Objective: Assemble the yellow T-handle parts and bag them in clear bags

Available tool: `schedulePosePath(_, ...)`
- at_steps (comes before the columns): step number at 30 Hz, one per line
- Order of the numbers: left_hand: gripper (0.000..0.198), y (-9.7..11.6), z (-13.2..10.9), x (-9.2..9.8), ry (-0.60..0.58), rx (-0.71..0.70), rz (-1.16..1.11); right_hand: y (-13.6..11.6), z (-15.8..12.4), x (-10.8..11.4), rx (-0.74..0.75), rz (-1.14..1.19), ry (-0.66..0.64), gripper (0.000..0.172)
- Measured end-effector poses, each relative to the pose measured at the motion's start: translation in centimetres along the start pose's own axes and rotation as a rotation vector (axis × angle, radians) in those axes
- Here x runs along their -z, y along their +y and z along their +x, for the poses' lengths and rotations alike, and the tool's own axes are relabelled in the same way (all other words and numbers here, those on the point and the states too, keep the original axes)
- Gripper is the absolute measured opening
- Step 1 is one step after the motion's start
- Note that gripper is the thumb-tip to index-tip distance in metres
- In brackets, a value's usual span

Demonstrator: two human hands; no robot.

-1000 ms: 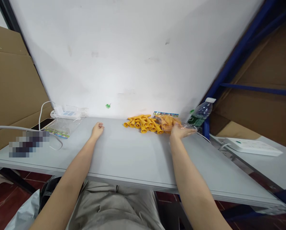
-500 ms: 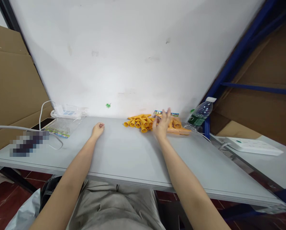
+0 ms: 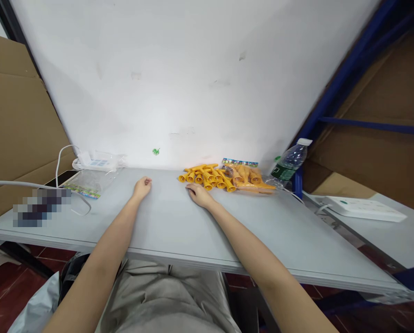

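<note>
My left hand (image 3: 143, 188) rests on the grey table (image 3: 172, 226), its fingers curled into a loose fist with nothing showing in it. To its right, my right hand (image 3: 200, 196) lies on the table, fingers stretched loosely leftward and the thumb a little apart. It holds nothing. Just beyond it is a pile of yellow plastic toy horns (image 3: 210, 178), flared ends facing me. Against the pile's right side lies a clear plastic bag (image 3: 246, 178) with more yellow horns inside and a colourful printed header along its top.
A water bottle (image 3: 290, 161) leans at the back right, near a blue frame (image 3: 318, 115). A white power strip (image 3: 364, 209) lies farther right. At left are a flat clear bag (image 3: 92, 181), a phone (image 3: 63, 178), a white cable (image 3: 57, 162) and a cardboard box (image 3: 16, 125).
My right hand has come off the bagged horns, moving left and toward me down to the table in front of the pile. The left hand stays in place.
</note>
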State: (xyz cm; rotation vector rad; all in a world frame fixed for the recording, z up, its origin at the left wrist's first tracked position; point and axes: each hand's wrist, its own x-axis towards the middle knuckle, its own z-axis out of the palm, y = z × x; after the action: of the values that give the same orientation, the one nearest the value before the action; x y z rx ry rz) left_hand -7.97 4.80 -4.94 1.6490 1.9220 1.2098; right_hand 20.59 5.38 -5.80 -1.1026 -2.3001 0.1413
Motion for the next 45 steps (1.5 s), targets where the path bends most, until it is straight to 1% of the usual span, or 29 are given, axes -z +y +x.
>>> schedulePosePath(2, 0.026, 0.3, -0.2, 0.3, 0.025, -0.016, 0.064, 0.1, 0.0, 0.1, 0.003, 0.013, -0.004, 0.031)
schedulePosePath(5, 0.041, 0.6, -0.6, 1.3, 0.135, -0.005, 0.237, 0.1, -0.1, 0.2, 0.000, 0.032, -0.012, 0.031)
schedulePosePath(8, 0.060, 0.5, -0.9, 2.5, 0.256, 0.143, 0.380, 0.2, -0.1, 0.1, -0.003, 0.044, -0.018, 0.031)
schedulePosePath(11, 0.075, -0.1, -1.0, 3.7, 0.319, 0.307, 0.431, 0.4, -0.1, 0.1, 0.003, 0.046, -0.016, 0.032)
schedulePosePath(13, 0.080, -0.6, -1.0, 4.4, 0.329, 0.374, 0.433, 0.5, -0.2, 0.0, 0.011, 0.053, -0.009, 0.032)
schedulePosePath(17, 0.083, -1.2, -0.7, 5.3, 0.323, 0.453, 0.416, 0.7, -0.3, -0.1, 0.025, 0.062, 0.006, 0.032)
schedulePosePath(22, 0.082, -1.6, -0.4, 5.6, 0.241, 0.502, 0.412, 0.9, -0.3, -0.3, 0.021, 0.083, 0.008, 0.031)
schedulePosePath(26, 0.071, -1.8, -0.3, 5.2, 0.255, 0.444, 0.391, 1.0, -0.2, -0.3, 0.028, 0.085, 0.010, 0.031)
schedulePosePath(29, 0.065, -1.6, -0.3, 4.6, 0.208, 0.422, 0.429, 0.9, -0.2, -0.3, 0.035, 0.082, 0.012, 0.031)
schedulePosePath(32, 0.061, -0.8, -0.5, 3.8, 0.148, 0.381, 0.484, 0.8, -0.2, -0.3, 0.030, 0.078, 0.009, 0.031)
schedulePosePath(35, 0.056, 0.1, -0.9, 2.7, 0.061, 0.319, 0.559, 0.7, -0.2, -0.3, 0.029, 0.075, 0.016, 0.031)
schedulePosePath(38, 0.050, 1.0, -1.5, 1.5, -0.044, 0.196, 0.605, 0.7, -0.2, -0.3, 0.024, 0.082, 0.018, 0.031)
schedulePosePath(41, 0.045, 1.8, -2.1, 0.5, -0.159, 0.047, 0.597, 0.7, -0.2, -0.2, 0.016, 0.084, 0.012, 0.031)
schedulePosePath(45, 0.045, 2.6, -2.6, -0.1, -0.282, -0.054, 0.562, 0.6, -0.2, -0.2, 0.010, 0.077, 0.008, 0.031)
